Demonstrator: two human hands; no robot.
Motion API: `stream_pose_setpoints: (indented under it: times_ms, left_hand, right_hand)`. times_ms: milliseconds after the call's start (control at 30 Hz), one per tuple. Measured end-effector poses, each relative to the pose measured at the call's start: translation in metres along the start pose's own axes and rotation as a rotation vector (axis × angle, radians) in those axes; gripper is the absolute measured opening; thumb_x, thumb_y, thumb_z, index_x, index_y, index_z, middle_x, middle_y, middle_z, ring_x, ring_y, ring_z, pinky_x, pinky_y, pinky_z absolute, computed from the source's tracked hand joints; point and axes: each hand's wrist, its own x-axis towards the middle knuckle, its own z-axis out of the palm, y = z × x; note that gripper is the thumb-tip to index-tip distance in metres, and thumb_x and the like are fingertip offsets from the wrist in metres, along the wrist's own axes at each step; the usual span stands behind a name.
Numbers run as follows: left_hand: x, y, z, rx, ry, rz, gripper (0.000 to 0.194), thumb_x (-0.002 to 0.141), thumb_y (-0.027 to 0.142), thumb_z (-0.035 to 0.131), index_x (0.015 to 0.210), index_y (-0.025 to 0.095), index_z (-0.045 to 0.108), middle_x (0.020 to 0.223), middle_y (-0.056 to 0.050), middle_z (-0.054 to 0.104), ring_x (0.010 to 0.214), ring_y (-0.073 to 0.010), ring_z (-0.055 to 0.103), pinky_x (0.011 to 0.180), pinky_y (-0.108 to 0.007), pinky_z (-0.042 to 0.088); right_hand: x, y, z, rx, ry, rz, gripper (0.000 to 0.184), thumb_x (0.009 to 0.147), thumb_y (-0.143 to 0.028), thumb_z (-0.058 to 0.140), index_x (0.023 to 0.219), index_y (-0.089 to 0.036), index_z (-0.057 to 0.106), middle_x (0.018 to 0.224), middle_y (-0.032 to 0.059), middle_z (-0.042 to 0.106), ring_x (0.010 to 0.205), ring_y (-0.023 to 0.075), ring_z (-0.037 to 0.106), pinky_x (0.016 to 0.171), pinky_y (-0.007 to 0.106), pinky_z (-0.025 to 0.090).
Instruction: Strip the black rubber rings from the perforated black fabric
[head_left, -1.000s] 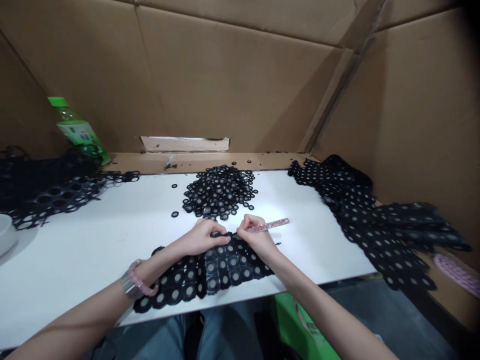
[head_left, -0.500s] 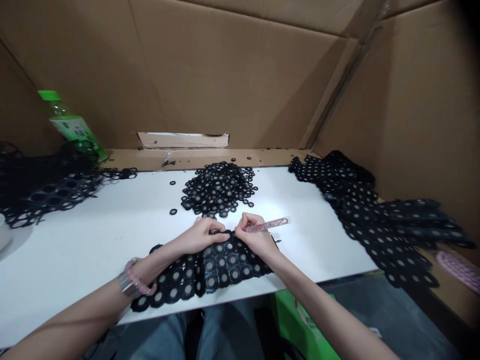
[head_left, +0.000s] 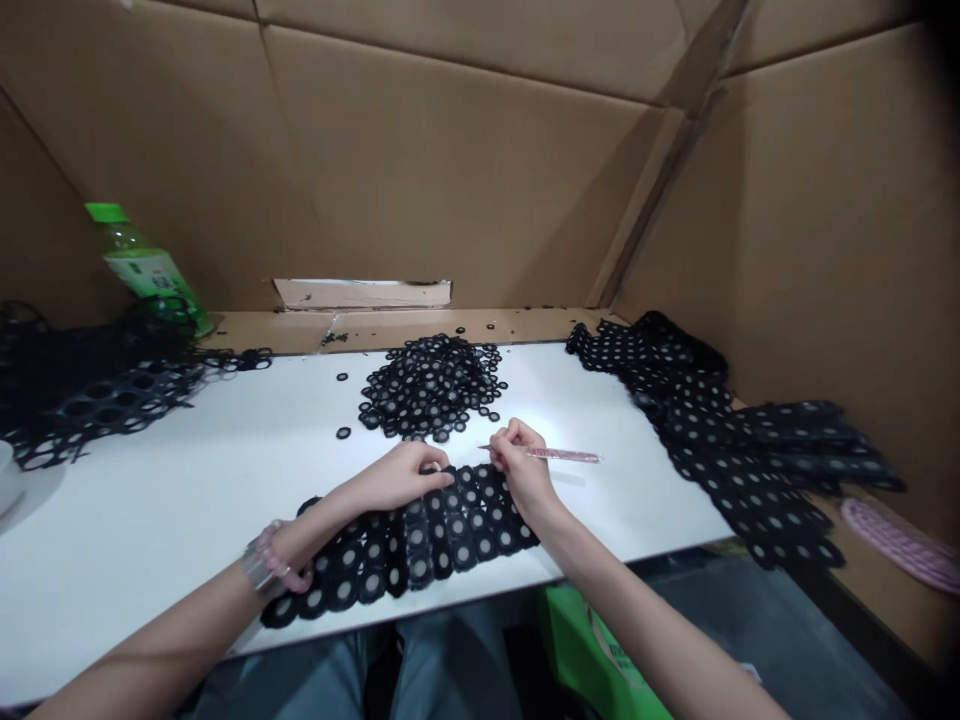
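A black crocheted lace panel with round ring motifs (head_left: 420, 540) lies at the front of the white table (head_left: 150, 520). My left hand (head_left: 409, 476) is closed at its far edge, with the fingertips pinching the lace. My right hand (head_left: 521, 462) sits just beyond the panel's right part, holding a slim pink translucent pen-like tool (head_left: 559, 455) that points right. A beaded bracelet and metal band (head_left: 264, 565) circle my left wrist. A heap of small black lace rings (head_left: 431, 388) lies just beyond my hands.
Long black lace strips lie at the table's right (head_left: 720, 430) and left (head_left: 97, 400). A green-capped plastic bottle (head_left: 146, 268) stands at the back left. Cardboard walls (head_left: 450, 170) surround the table. A pink coiled item (head_left: 900, 530) lies at right, and a green bag (head_left: 592, 650) sits below.
My right hand has moved away from my left hand, up and to the right. The pink tool now lies flatter and points more directly right. The view has shifted slightly.
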Motion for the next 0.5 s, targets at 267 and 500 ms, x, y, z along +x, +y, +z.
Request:
stream_pose_setpoints:
  times_ms: [267, 500]
  left_hand:
    - [0.009, 0.024, 0.004, 0.222, 0.078, -0.056, 0.022, 0.075, 0.035, 0.045, 0.077, 0.017, 0.059, 0.074, -0.003, 0.062, 0.070, -0.0189, 0.053, 0.063, -0.025, 0.035]
    - [0.017, 0.013, 0.008, 0.115, 0.011, 0.004, 0.029, 0.079, 0.039, 0.045, 0.073, 0.016, 0.061, 0.071, 0.000, 0.062, 0.068, -0.0150, 0.052, 0.066, -0.022, 0.034]
  right_hand:
    - [0.000, -0.002, -0.008, -0.130, -0.066, -0.050, 0.022, 0.063, -0.015, 0.055, 0.051, -0.020, 0.037, 0.046, -0.0072, 0.044, 0.044, 0.0081, 0.042, 0.050, 0.022, 0.032]
    - [-0.003, 0.000, -0.015, -0.412, -0.112, -0.101, 0.022, 0.062, -0.014, 0.055, 0.050, -0.020, 0.038, 0.049, -0.0059, 0.042, 0.049, 0.0101, 0.040, 0.051, 0.024, 0.032]
